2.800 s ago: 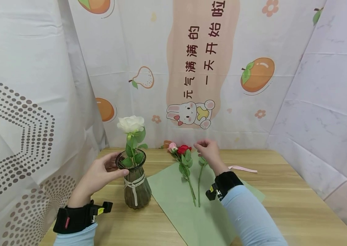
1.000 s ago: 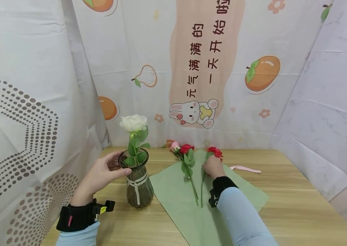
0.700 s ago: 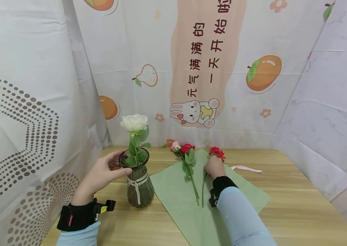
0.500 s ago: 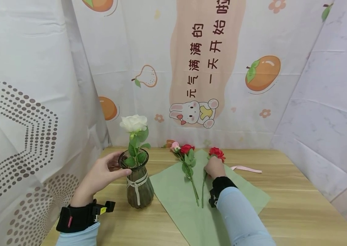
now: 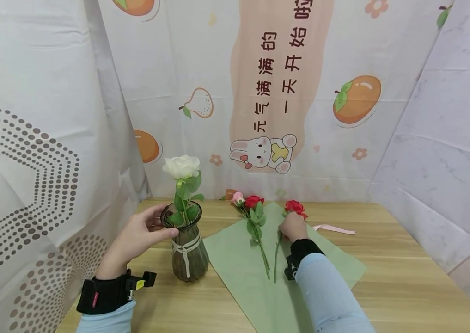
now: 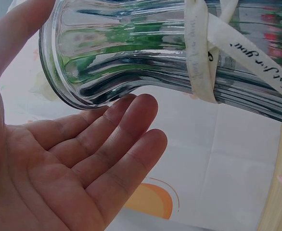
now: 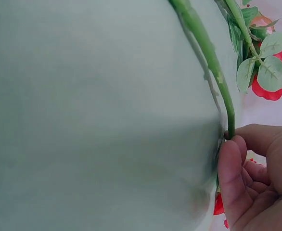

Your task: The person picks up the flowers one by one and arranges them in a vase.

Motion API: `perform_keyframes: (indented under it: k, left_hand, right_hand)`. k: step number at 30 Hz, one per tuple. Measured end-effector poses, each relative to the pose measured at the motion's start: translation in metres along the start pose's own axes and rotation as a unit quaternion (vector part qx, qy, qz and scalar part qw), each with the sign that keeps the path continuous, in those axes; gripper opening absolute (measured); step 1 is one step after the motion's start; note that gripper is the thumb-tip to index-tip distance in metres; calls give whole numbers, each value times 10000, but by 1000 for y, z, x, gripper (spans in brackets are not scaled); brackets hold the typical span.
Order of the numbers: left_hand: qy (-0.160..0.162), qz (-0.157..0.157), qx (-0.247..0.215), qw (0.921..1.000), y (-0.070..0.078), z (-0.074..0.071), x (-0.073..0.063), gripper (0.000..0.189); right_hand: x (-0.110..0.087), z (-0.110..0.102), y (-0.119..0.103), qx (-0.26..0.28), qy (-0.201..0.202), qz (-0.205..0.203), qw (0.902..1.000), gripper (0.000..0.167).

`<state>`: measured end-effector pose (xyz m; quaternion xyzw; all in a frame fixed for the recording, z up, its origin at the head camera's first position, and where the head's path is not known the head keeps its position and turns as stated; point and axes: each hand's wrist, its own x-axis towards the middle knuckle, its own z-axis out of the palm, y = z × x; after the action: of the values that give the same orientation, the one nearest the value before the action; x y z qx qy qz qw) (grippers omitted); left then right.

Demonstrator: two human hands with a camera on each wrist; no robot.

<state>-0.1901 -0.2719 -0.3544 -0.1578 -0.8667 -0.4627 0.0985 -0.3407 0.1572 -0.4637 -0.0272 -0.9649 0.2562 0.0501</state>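
Observation:
A ribbed smoky-glass vase (image 5: 190, 254) with a cream ribbon tied round it stands on the left, holding a white rose (image 5: 182, 167) upright. My left hand (image 5: 143, 233) is at its neck, thumb on the near side and fingers reaching round the far side. In the left wrist view the vase (image 6: 146, 48) passes between thumb and fingers. My right hand (image 5: 294, 226) pinches the green stem (image 7: 206, 50) of a red rose (image 5: 295, 207) between thumb and index finger, low over the green wrapping paper (image 5: 247, 286).
A pink rose (image 5: 237, 198) and another red rose (image 5: 253, 201) lie side by side on the paper, left of my right hand. A pink ribbon (image 5: 334, 229) lies at the paper's right edge. Printed curtains (image 5: 176, 55) close in the wooden table (image 5: 405, 277).
My right hand has come down from above the red rose and pinched its stem; the rose has shifted slightly right. My left hand and the vase have stayed put.

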Motion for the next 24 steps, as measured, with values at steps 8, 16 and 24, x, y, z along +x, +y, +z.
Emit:
perform_keyframes:
  k: [8, 16, 24]
  left_hand:
    - [-41, 26, -20, 10000, 1, 0, -1, 73]
    - [2, -2, 25, 10000, 0, 0, -1, 72]
    - [5, -9, -9, 10000, 0, 0, -1, 73]
  right_hand:
    - [2, -1, 6, 285, -91, 92, 9995, 30]
    - [4, -5, 6, 543, -177, 181, 9982, 32]
    - [0, -12, 4, 343, 20, -60, 9994, 39]
